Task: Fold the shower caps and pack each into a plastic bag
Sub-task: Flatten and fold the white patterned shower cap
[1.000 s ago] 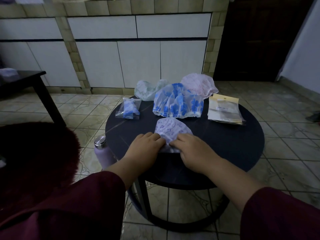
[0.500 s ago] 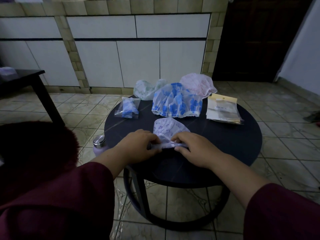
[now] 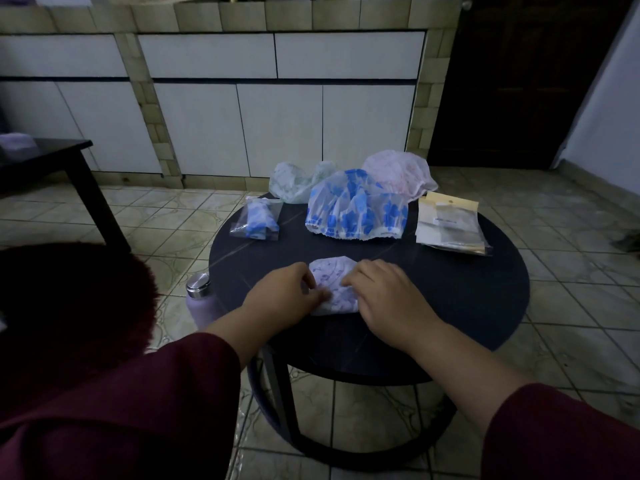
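Head view looks down on a round dark table (image 3: 450, 306), where a folded purple-patterned shower cap (image 3: 333, 283) lies flat near the front edge, between both hands. The left hand (image 3: 282, 294) pinches its left edge; the right hand (image 3: 384, 292) presses fingertips on its right side. A blue-flowered cap (image 3: 356, 209) sits behind, well apart
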